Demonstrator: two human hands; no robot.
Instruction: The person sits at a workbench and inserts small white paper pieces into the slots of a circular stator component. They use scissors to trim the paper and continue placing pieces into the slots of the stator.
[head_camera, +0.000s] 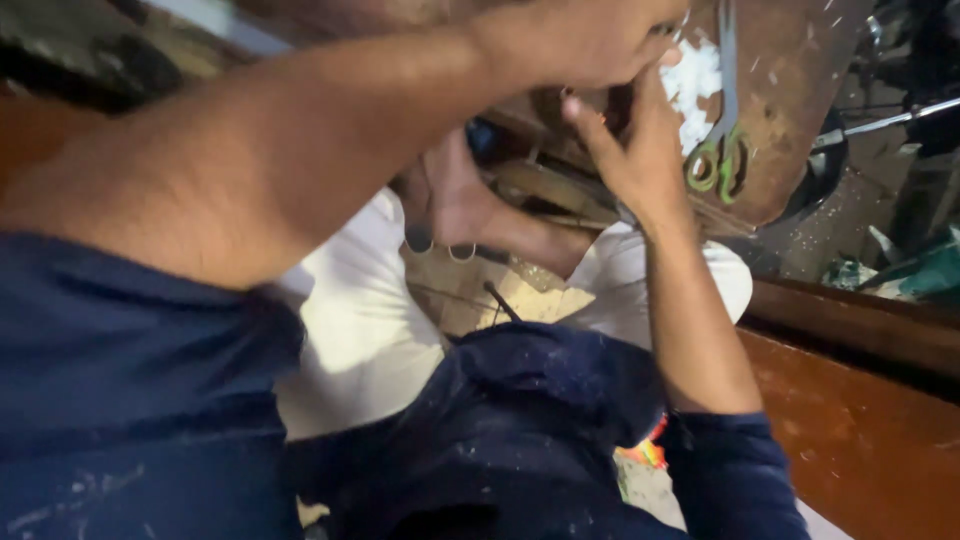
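Observation:
My left hand (585, 38) reaches across the top of the view on a bare forearm. Its fingers are curled, and what they close on is hidden. My right hand (632, 150) rises from the lower right in a dark blue sleeve. Its thumb and fingers point up and meet the left hand, with a dark gap between them. Whether either hand holds something does not show. Just right of both hands, scissors with green handles (716, 150) lie on a worn brown board (790, 90), next to white crumbs (692, 85).
Below the hands are a bare foot (470, 205), white cloth (360, 330) and a dark blue clothed knee (540, 400). A reddish wooden ledge (860, 420) runs along the right. Metal rods and green clutter (920, 270) lie at the far right.

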